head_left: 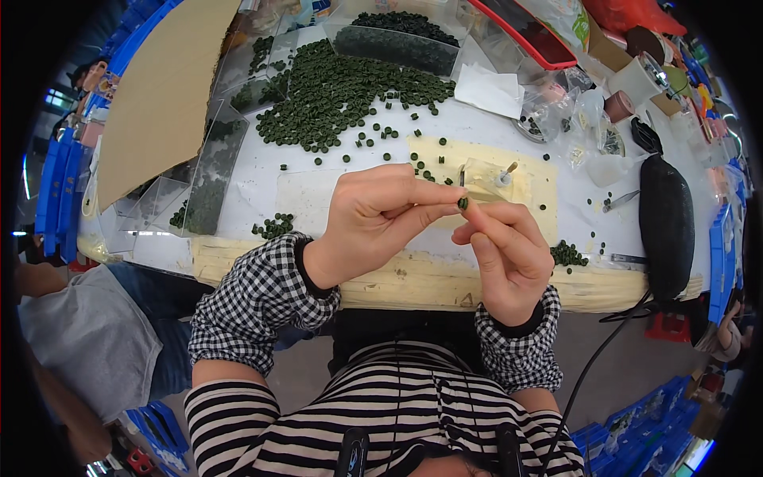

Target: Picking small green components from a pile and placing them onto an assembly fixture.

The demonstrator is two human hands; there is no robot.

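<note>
My left hand [377, 219] is closed in a pinch, with thumb and forefinger tips at a small dark green spool-shaped piece [462, 203]. From the other side, the fingertips of my right hand [513, 250] press on the same piece, its other fingers curled. Just beyond the fingertips stands a thin dark pin [462, 176]. Beside it, a white holder with a brass-coloured tip [505, 176] rises from a cream taped pad [536, 195]. A large heap of similar green pieces [334, 95] spreads over the white table behind my hands.
Clear plastic bins [214, 179] and a cardboard sheet [163, 95] stand at left. Small piles of pieces [274, 226] lie near the front edge, another pile [568, 254] at right. A black pouch [666, 222], a red-framed phone [528, 32] and white paper [489, 90] lie around. A person [95, 342] sits at left.
</note>
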